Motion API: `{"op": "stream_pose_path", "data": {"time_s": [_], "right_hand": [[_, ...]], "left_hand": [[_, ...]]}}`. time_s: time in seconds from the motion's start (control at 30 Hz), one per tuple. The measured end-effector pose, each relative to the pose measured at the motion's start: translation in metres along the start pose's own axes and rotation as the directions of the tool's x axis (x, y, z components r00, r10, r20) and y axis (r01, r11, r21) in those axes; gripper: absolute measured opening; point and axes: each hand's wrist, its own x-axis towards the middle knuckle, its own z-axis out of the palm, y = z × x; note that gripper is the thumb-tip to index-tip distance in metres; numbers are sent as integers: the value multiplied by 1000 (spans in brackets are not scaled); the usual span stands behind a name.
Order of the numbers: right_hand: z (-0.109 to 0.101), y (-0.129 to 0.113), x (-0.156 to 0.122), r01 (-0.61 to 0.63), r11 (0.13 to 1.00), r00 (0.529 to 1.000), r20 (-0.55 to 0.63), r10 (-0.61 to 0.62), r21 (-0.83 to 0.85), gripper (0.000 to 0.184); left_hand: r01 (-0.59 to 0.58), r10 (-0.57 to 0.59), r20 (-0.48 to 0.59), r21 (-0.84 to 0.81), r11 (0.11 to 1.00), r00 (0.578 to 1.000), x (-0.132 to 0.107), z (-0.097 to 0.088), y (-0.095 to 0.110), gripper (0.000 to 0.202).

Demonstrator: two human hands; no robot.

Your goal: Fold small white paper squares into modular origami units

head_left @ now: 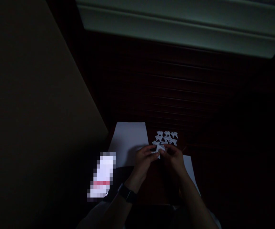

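Between my two hands is a small piece of folded white paper (160, 147), held up over the dark table. My left hand (143, 158) pinches its left side, with a dark watch (127, 192) on that wrist. On the other side my right hand (175, 158) grips the paper with thumb and fingers. Just beyond the fingertips lie several small folded paper figures (167, 137), grouped in rows. The dim light hides the finer folds.
A stack of white paper (131, 140) lies to the left, and another white sheet (189, 165) is partly behind my right forearm. A bright, pixelated screen-like object (104, 175) is at lower left. Dark slatted panelling (166, 82) rises behind the table.
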Motion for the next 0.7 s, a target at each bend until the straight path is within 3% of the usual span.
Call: {"op": "stream_pose_path", "data": {"time_s": [0.17,0.33,0.5,0.7], "right_hand": [[-2,4,2,-63,988,998,0,63,139,27],[-6,3,2,-93,984,996,17,91,153,27],[-6,-3,1,-56,981,998,47,48,188,37],[-8,-5,0,-139,962,990,70,126,236,29]], "left_hand": [[14,-14,11,11,1000,1000,-1,-1,0,42],[15,-16,51,5,1000,999,1,-4,-6,42],[10,-7,42,-64,998,999,2,-3,-6,41],[34,-35,1,-187,982,999,3,-4,-2,40]]}}
